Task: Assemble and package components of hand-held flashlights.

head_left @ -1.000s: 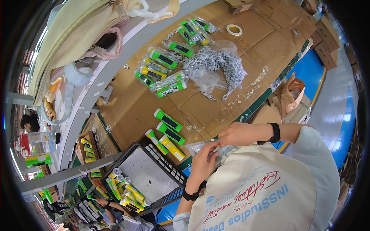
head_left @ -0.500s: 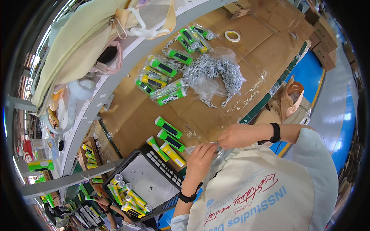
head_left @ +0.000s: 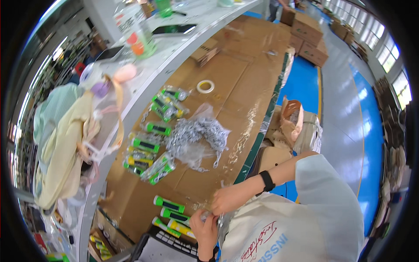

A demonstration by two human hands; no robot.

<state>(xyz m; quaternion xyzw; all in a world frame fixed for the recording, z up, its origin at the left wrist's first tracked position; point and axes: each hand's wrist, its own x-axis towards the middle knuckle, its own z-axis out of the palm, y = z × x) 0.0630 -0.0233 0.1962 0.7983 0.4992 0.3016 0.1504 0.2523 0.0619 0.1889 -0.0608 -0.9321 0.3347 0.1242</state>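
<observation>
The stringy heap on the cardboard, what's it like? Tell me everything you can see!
The heap is a tangle of thin, pale grey cords, looped together; I can't tell what they're made of. Crinkly clear plastic lies around and partly over it. Some loops stray out at its lower side. It rests on brown cardboard, just right of the bagged torches.

I'm holding a piece of thin clear plastic (head_left: 224,222), crumpled and glinting, by the bench's (head_left: 250,162) near edge.
</observation>
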